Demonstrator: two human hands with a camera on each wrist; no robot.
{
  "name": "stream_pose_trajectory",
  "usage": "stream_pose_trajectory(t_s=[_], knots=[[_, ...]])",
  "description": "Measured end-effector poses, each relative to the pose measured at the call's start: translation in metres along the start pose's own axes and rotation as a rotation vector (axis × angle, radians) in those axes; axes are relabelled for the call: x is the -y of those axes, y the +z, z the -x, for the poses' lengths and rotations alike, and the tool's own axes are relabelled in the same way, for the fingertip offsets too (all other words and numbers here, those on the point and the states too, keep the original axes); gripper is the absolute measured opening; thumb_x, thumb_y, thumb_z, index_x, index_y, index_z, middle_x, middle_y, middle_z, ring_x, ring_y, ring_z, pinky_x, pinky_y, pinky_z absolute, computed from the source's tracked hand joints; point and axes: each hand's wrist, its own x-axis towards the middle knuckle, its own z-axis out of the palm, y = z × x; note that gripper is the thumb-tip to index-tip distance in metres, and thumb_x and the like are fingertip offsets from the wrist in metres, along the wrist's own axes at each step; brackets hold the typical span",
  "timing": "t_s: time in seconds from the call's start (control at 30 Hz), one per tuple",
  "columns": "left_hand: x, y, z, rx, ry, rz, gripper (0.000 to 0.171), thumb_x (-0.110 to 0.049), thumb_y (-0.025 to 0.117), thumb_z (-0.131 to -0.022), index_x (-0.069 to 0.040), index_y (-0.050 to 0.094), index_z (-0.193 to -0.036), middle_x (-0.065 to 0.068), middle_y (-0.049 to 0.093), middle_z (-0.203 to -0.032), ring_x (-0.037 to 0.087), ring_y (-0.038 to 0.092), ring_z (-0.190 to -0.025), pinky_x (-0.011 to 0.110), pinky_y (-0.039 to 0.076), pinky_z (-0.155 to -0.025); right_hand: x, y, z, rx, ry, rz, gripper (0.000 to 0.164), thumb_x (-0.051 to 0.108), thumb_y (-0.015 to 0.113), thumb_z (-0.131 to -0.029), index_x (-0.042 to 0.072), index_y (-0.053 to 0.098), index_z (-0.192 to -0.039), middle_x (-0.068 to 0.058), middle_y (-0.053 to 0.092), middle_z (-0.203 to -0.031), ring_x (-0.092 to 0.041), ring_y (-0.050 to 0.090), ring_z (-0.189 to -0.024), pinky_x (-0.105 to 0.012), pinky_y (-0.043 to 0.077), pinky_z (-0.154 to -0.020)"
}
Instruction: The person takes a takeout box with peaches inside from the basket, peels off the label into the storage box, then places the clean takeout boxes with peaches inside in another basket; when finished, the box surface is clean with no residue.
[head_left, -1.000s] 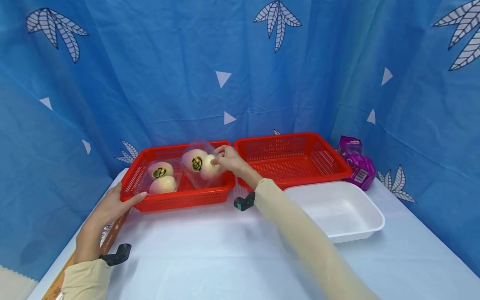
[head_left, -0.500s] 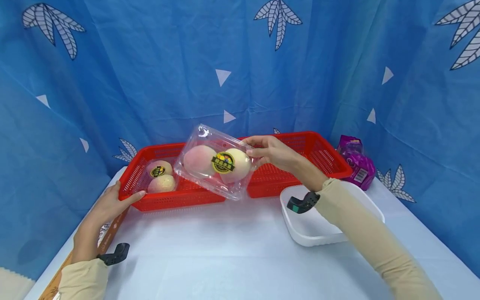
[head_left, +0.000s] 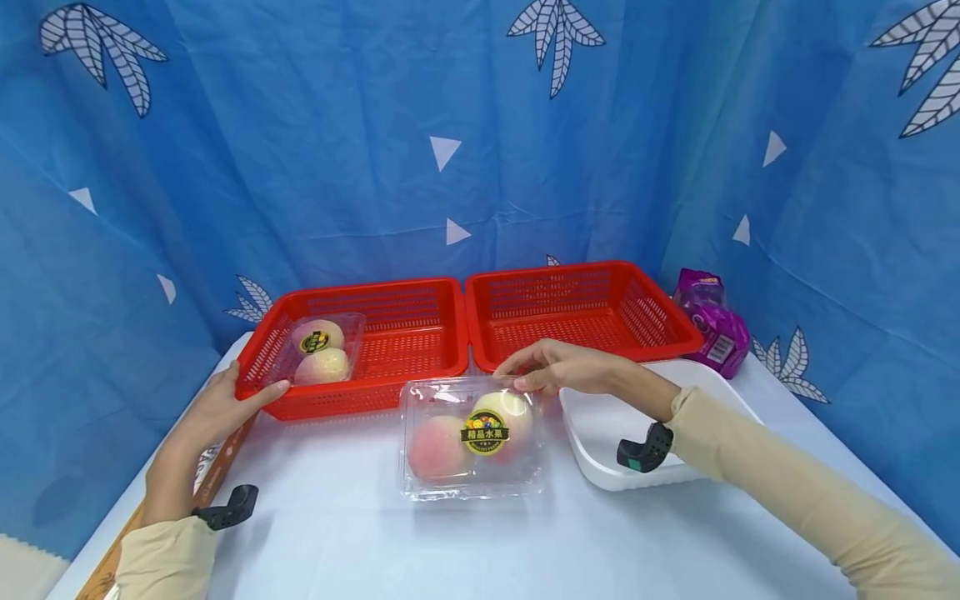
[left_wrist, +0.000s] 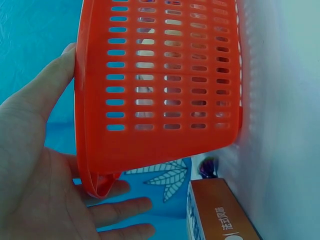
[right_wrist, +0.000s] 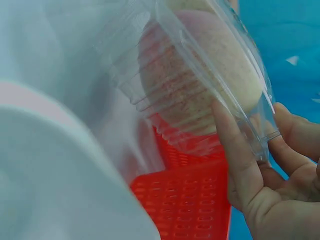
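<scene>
My right hand (head_left: pixel 558 367) grips the upper right edge of a clear plastic clamshell pack of peaches (head_left: pixel 476 437), tilted in front of the baskets. Two pink-and-cream peaches sit in it, with a black and yellow label on the lid. In the right wrist view the thumb and fingers (right_wrist: pixel 237 150) pinch the pack's edge around one peach (right_wrist: pixel 200 70). My left hand (head_left: pixel 217 417) rests at the near left corner of a red basket (head_left: pixel 367 404), thumb along the rim and the other fingers straight and spread. A second peach pack (head_left: pixel 322 354) lies inside this basket.
Another red basket (head_left: pixel 585 333) stands to the right of the first. Before it is a white plastic tub (head_left: pixel 667 417), partly behind the right wrist. A purple package (head_left: pixel 716 329) lies at the far right. A brown box (left_wrist: pixel 220 207) is by the left forearm.
My right hand has lifted the peach pack out of the left basket and brought it right, then down and nearer, turning its lid toward the camera. The left hand stays at the basket corner.
</scene>
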Motion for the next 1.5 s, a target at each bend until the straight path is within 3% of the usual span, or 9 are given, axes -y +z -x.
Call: stream_pose_trajectory(t_s=[0.2, 0.37, 0.63, 0.8, 0.93, 1.1, 1.2, 1.33, 1.5], knots=[[-0.002, -0.001, -0.001, -0.002, 0.007, -0.009, 0.108, -0.063, 0.055, -0.086, 0.007, 0.001, -0.149, 0.036, 0.025, -0.142, 0.055, 0.032, -0.123, 0.055, 0.055, -0.077, -0.004, 0.008, 0.000, 0.001, 0.038, 0.032, 0.034, 0.011, 0.058, -0.092, 0.007, 0.064, -0.124, -0.005, 0.064, -0.119, -0.022, 0.054, -0.108, -0.034, 0.052, -0.082], [-0.004, -0.004, -0.003, -0.005, 0.016, -0.009, 0.108, -0.062, 0.055, -0.087, 0.007, 0.000, -0.150, 0.037, 0.025, -0.142, 0.055, 0.032, -0.123, 0.055, 0.055, -0.076, -0.008, 0.017, 0.001, -0.070, 0.085, 0.027, 0.036, 0.006, 0.055, -0.092, 0.003, 0.062, -0.126, -0.008, 0.066, -0.115, -0.022, 0.055, -0.100, -0.034, 0.055, -0.075], [-0.006, -0.005, -0.006, -0.009, 0.029, -0.004, 0.106, -0.061, 0.055, -0.087, 0.007, 0.003, -0.150, 0.036, 0.026, -0.141, 0.055, 0.033, -0.123, 0.055, 0.055, -0.076, -0.015, 0.024, 0.004, -0.111, 0.095, 0.040, 0.044, 0.004, 0.052, -0.090, 0.002, 0.055, -0.133, -0.017, 0.051, -0.136, -0.032, 0.048, -0.118, -0.042, 0.052, -0.090], [-0.016, -0.005, -0.002, -0.039, 0.071, -0.064, 0.103, -0.057, 0.057, -0.088, 0.006, 0.003, -0.150, 0.040, 0.017, -0.143, 0.059, 0.028, -0.122, 0.058, 0.054, -0.074, -0.011, 0.027, 0.009, -0.143, -0.005, 0.267, 0.038, 0.005, 0.055, -0.091, 0.006, 0.060, -0.129, -0.012, 0.058, -0.128, -0.030, 0.049, -0.119, -0.039, 0.050, -0.092], [-0.056, -0.001, 0.011, -0.077, 0.208, -0.061, 0.093, -0.049, 0.061, -0.089, -0.001, 0.013, -0.152, 0.035, 0.020, -0.146, 0.055, 0.029, -0.126, 0.062, 0.050, -0.079, 0.000, 0.036, 0.013, -0.238, -0.075, 0.551, 0.032, 0.010, 0.063, -0.091, 0.008, 0.065, -0.122, -0.006, 0.063, -0.118, -0.023, 0.056, -0.111, -0.037, 0.052, -0.089], [-0.119, 0.039, 0.028, -0.020, 0.449, -0.012, 0.071, -0.045, 0.067, -0.087, -0.011, 0.041, -0.144, 0.015, 0.048, -0.138, 0.037, 0.045, -0.124, 0.057, 0.050, -0.087, 0.010, 0.050, 0.011, -0.289, -0.087, 0.703, 0.029, 0.017, 0.067, -0.088, 0.013, 0.069, -0.117, -0.003, 0.064, -0.111, -0.017, 0.055, -0.102, -0.034, 0.050, -0.082], [-0.143, 0.075, 0.037, 0.150, 0.538, -0.022, 0.066, -0.047, 0.070, -0.083, -0.016, 0.050, -0.138, 0.005, 0.053, -0.136, 0.031, 0.048, -0.125, 0.056, 0.046, -0.095, 0.009, 0.057, 0.006, -0.281, -0.093, 0.739, 0.029, 0.018, 0.068, -0.086, 0.012, 0.071, -0.115, 0.000, 0.063, -0.105, -0.013, 0.051, -0.096, -0.030, 0.046, -0.077], [-0.152, 0.113, 0.040, 0.322, 0.567, -0.094, 0.072, -0.053, 0.072, -0.078, -0.023, 0.049, -0.140, 0.002, 0.047, -0.142, 0.028, 0.041, -0.132, 0.058, 0.040, -0.100, 0.005, 0.065, 0.000, -0.296, -0.099, 0.794, 0.026, 0.020, 0.069, -0.084, 0.015, 0.073, -0.109, 0.004, 0.061, -0.100, -0.010, 0.049, -0.090, -0.026, 0.045, -0.074], [-0.146, 0.130, 0.034, 0.338, 0.548, -0.104, 0.085, -0.058, 0.074, -0.073, -0.028, 0.042, -0.145, 0.006, 0.037, -0.152, 0.031, 0.030, -0.139, 0.063, 0.034, -0.103, 0.004, 0.072, -0.002, -0.335, -0.099, 0.813, 0.019, 0.022, 0.071, -0.084, 0.017, 0.074, -0.102, 0.005, 0.061, -0.096, -0.010, 0.050, -0.087, -0.026, 0.046, -0.073]])
